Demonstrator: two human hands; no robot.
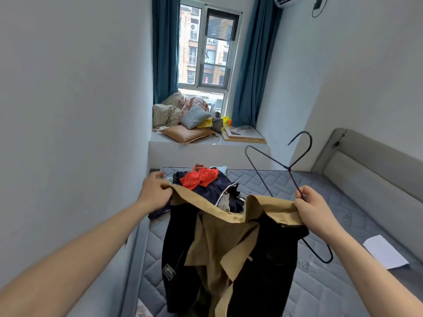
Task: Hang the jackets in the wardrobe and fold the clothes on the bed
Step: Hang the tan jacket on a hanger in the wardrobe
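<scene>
Nearest: a black jacket (231,255) with tan lining and tan collar, held up over the bed (320,282), hanging open between both hands. Left hand (155,191) pinching the tan collar edge at the left, thumb and fingers curled on the fabric. Right hand (313,209) gripping the collar's right end together with a thin black wire hanger (290,170), fingers wrapped round both; hook tilted up toward the headboard, one shoulder of the hanger poking out below the wrist. Bare forearms reaching in from the lower corners.

To the right on the grey quilted mattress, a white sheet of paper (386,251), well apart from the jacket.

Just behind the jacket, a heap of clothes (219,191) on the bed: dark navy pieces with white trim, an orange-red garment (199,177) on top.

Along the right, a grey padded headboard (366,165).

Farther back, a window ledge (206,145) bearing cushions (187,120), a framed picture (245,133) lying flat, small yellow items. Beyond, the window (206,49) between blue curtains (254,65); an air conditioner (288,1) at the top edge.
</scene>
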